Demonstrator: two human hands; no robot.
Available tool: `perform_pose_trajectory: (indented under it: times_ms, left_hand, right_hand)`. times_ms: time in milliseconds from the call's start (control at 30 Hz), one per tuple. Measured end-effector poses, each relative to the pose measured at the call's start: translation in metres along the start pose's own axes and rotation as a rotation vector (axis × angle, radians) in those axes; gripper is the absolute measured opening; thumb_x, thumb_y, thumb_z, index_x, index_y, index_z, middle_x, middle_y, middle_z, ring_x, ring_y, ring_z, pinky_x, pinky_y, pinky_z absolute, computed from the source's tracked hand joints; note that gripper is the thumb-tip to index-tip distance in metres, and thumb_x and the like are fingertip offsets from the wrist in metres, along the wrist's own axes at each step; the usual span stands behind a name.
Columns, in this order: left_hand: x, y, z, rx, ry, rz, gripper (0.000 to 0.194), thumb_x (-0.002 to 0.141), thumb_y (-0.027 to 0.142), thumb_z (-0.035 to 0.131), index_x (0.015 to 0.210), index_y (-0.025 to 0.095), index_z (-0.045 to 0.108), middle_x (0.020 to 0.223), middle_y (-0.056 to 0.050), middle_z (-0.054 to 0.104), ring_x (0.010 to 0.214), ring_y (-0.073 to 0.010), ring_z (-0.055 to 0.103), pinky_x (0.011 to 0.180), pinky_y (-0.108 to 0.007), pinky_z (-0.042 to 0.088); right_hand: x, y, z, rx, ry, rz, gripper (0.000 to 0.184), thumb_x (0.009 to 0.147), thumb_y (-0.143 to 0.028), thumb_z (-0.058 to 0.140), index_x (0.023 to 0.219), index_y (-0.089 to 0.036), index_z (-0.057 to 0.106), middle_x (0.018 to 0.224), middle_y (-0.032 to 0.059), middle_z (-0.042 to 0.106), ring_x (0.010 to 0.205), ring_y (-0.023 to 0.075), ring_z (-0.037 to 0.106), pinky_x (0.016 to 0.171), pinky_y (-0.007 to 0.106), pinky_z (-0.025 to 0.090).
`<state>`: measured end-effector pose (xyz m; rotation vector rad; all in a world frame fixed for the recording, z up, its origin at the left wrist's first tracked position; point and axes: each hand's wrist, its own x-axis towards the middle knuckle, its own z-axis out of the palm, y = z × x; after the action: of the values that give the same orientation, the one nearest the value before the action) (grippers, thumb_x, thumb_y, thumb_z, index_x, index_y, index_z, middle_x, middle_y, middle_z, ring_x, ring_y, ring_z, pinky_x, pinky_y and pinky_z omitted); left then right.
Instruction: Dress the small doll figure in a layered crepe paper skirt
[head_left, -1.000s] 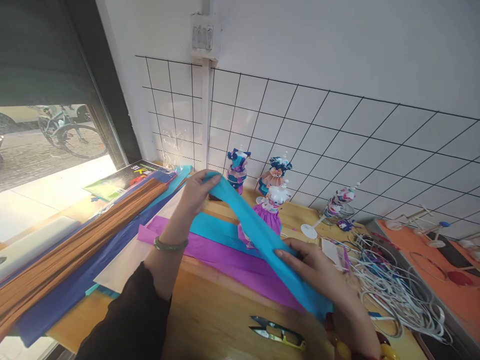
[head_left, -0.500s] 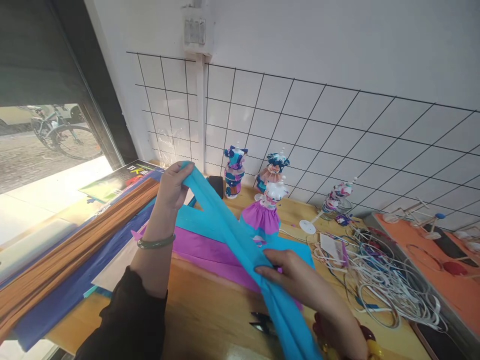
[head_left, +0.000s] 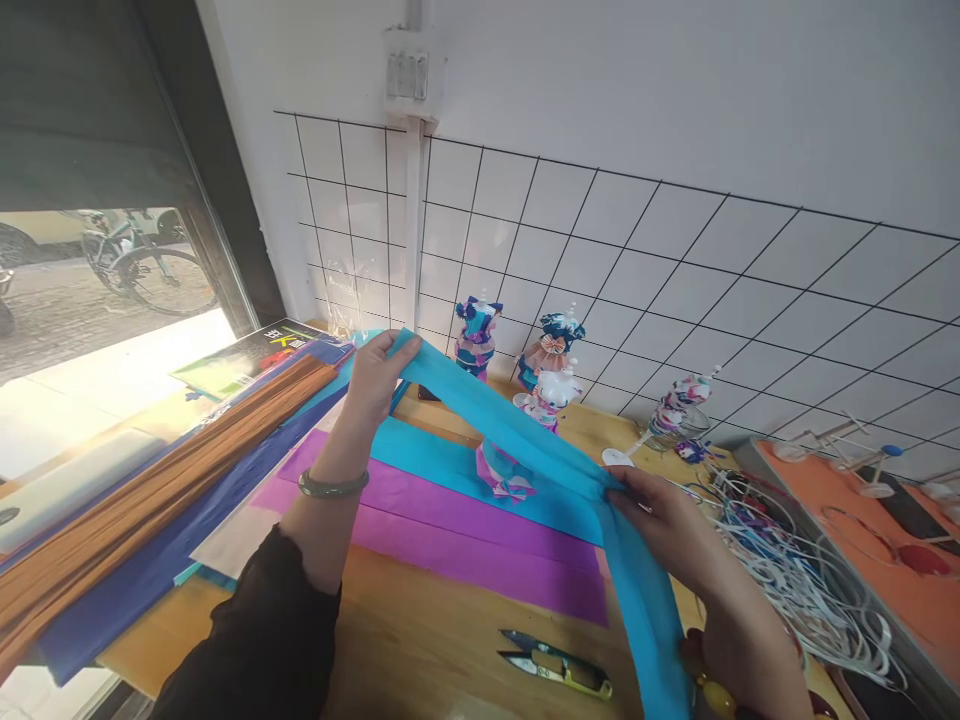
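Note:
A long strip of turquoise fabric is stretched between my two hands above the table. My left hand pinches its far left end. My right hand grips it farther along, where the strip bunches and hangs toward the near edge. Beneath it lie a flat turquoise piece and purple fabric. Thread snips with a yellow handle rest on the wood below. Behind the strip stands a small dress form in a purple and turquoise skirt, partly covered.
Folded brown fabric lies over dark blue cloth at left. More dressed forms stand by the gridded wall. At right are tangled cords and an orange tray. A switch box hangs above.
My right hand has moved right and slightly up along with the strip, which now spans wider and flatter. The left hand shifted a little right. The snips and purple fabric are more exposed.

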<state>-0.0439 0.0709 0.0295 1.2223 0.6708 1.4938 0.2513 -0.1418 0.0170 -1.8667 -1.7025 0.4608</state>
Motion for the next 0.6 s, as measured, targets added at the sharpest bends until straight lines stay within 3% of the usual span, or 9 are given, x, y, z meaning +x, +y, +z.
perform_pose_trajectory:
  times_ms: [333, 433, 600]
  left_hand:
    - [-0.006, 0.008, 0.008, -0.18, 0.015, -0.06, 0.03, 0.062, 0.036, 0.078, 0.078, 0.015, 0.063, 0.066, 0.002, 0.06, 0.057, -0.0085, 0.056, 0.055, -0.021, 0.05]
    - [-0.006, 0.01, 0.008, -0.193, 0.025, -0.052, 0.027, 0.063, 0.035, 0.078, 0.075, 0.015, 0.063, 0.063, 0.003, 0.058, 0.055, -0.0073, 0.054, 0.052, -0.019, 0.047]
    - [-0.006, 0.011, 0.006, -0.184, 0.052, -0.009, 0.024, 0.065, 0.034, 0.076, 0.076, 0.015, 0.065, 0.065, 0.002, 0.059, 0.056, -0.008, 0.054, 0.053, -0.02, 0.048]
  right_hand:
    - [0.002, 0.003, 0.002, -0.193, 0.144, 0.08, 0.035, 0.083, -0.029, 0.04, 0.105, -0.021, 0.065, 0.106, 0.0081, 0.071, 0.098, 0.0286, 0.064, 0.081, 0.038, 0.047]
    - [0.002, 0.002, 0.002, -0.19, 0.105, 0.059, 0.034, 0.08, -0.023, 0.039, 0.102, -0.021, 0.065, 0.106, 0.0064, 0.07, 0.098, 0.0269, 0.063, 0.08, 0.037, 0.046]
    - [0.0, -0.005, -0.001, -0.194, -0.039, 0.046, 0.035, 0.074, -0.017, 0.039, 0.098, -0.019, 0.065, 0.087, 0.004, 0.07, 0.079, 0.0226, 0.063, 0.069, 0.033, 0.045]
